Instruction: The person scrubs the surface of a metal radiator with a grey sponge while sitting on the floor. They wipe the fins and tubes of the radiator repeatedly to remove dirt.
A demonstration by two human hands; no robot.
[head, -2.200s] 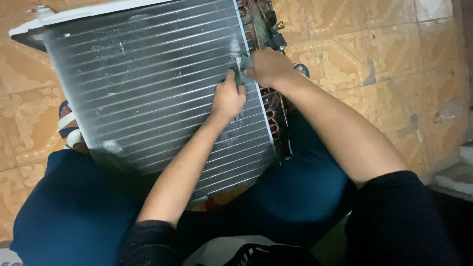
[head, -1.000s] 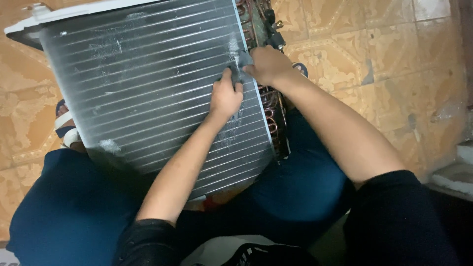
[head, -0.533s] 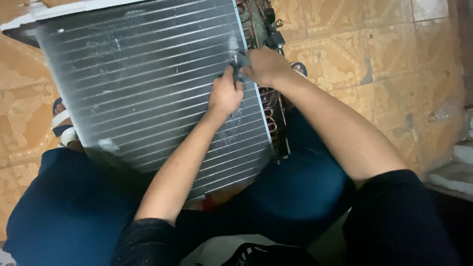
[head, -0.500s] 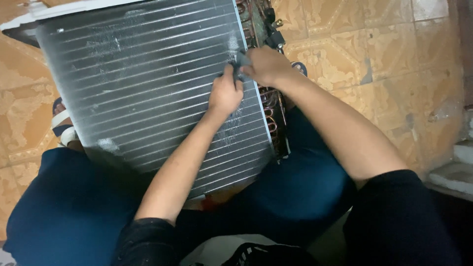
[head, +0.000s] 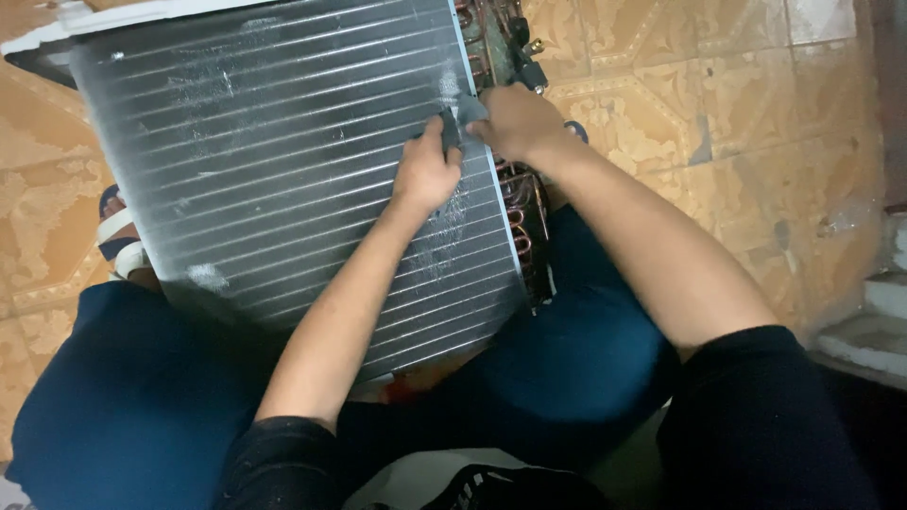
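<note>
Floor tiles (head: 756,113), orange-brown and patterned, fill the surround. Propped across the person's blue-trousered lap (head: 123,397) is a finned condenser coil (head: 283,170), grey and ribbed with horizontal lines, white scuffs scattered on it. Copper tube bends (head: 520,217) are seen along its right edge. A sandalled foot (head: 118,241) shows at the left of the coil. The left hand (head: 427,175) is curled on the fins near the right edge, pinching a small dark tool (head: 452,127). The right hand (head: 510,121) is closed over the same tool from the far right.
</note>
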